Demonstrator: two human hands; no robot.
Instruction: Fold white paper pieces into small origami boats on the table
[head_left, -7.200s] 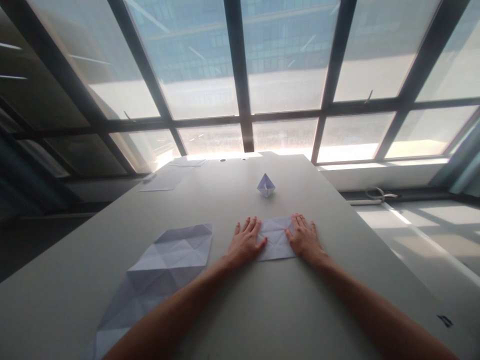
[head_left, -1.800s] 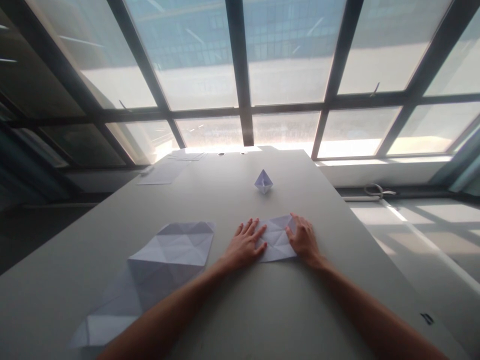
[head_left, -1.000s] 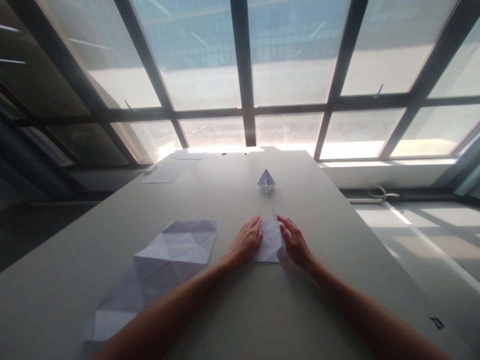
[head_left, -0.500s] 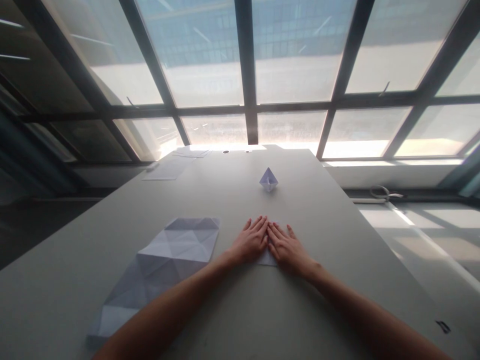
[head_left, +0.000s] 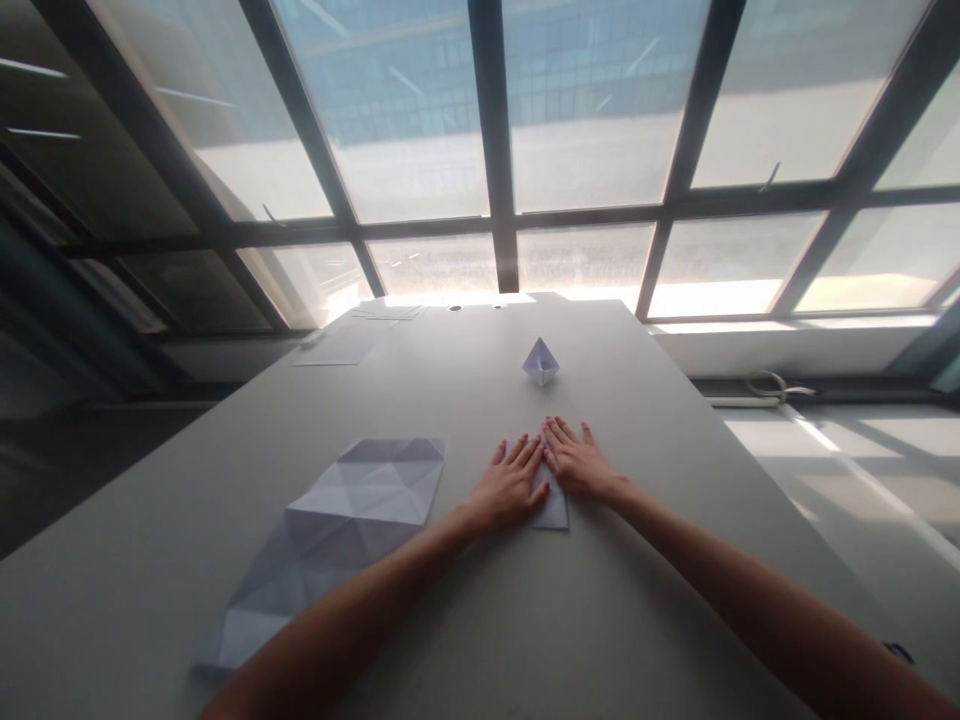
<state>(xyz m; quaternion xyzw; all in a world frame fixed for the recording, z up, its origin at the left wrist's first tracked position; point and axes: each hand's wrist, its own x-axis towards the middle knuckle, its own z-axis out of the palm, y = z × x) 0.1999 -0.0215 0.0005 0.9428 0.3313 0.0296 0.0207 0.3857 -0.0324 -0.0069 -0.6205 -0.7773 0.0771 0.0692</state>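
A small folded sheet of white paper (head_left: 553, 508) lies on the white table, mostly covered by my two hands. My left hand (head_left: 511, 482) rests flat on its left part, fingers stretched away from me. On the upper right part of the paper, my right hand (head_left: 576, 458) presses flat with its fingers extended. The fingertips of both hands nearly meet at the middle. Just beyond them stands a folded paper boat (head_left: 541, 364) with a pointed peak. To the left is a larger creased sheet of paper (head_left: 367, 500), partly hidden by my left forearm.
Several flat white sheets (head_left: 337, 345) lie at the far left of the table (head_left: 660, 560). Large framed windows stand beyond the far edge. A coiled cable (head_left: 772, 385) sits on the ledge to the right. A dark object (head_left: 898, 652) is at the lower right.
My right hand has slid away from me along the folded paper, baring more of its near right corner. My left hand stays flat on it. The view has shifted slightly.
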